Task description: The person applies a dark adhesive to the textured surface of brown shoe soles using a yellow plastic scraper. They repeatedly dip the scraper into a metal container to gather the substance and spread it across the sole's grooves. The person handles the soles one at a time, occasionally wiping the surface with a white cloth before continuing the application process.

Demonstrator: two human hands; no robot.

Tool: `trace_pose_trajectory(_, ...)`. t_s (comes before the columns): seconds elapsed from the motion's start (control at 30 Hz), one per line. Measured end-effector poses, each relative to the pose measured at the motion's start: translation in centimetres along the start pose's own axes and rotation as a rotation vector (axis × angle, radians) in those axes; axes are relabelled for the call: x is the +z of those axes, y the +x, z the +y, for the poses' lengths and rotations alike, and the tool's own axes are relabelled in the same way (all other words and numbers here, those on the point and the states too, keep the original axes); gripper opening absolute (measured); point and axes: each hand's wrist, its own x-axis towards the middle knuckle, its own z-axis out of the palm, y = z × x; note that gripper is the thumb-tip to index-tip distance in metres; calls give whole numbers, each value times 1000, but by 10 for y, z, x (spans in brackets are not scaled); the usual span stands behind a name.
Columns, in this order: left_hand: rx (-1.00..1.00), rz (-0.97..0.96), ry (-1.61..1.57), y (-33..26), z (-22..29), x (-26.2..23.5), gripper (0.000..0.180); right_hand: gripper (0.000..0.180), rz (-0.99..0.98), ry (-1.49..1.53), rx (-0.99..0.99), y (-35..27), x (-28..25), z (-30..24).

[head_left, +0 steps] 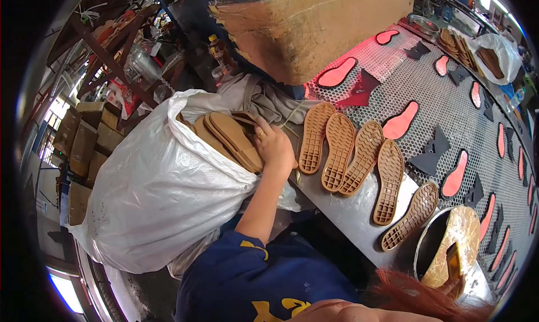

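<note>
My left hand (274, 145) reaches to the mouth of a white woven sack (151, 193). Its fingers curl over the edge of a tan shoe sole (242, 120) there, beside more tan soles (224, 139) stacked in the sack. To the right, several brown soles (339, 151) lie in a slanting row on the metal table edge, tread side up. At the lower right, a round container (425, 240) is partly covered by a glossy, sole-shaped tan piece (457, 235). A brush-like tool (453, 261) with a yellowish edge rests against that piece. Reddish hair mostly hides my right hand (449, 287) beside it.
A perforated mesh surface (421, 86) carries pink insoles (401, 120) and dark cut pieces (431, 152). A large cardboard-covered box (314, 33) stands over its far left end. Cartons (84, 148) are stacked at far left. Another bag (499, 55) with soles lies at the far right.
</note>
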Motion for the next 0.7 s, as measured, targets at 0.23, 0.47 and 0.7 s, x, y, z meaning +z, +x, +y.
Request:
trace_pose_trajectory(0.23,2,-224,-195,15,-6,2,24,23,-98,11,-99,4,-10,18)
trace_pose_trajectory(0.47,137,634,-538,14,-40,-49,37,26,-83,149,162,-10,-12,29)
trace_pose_trajectory(0.7,249,692,-1237,2,-81,-96,48,17,-205,197,-18,-56,16,-2)
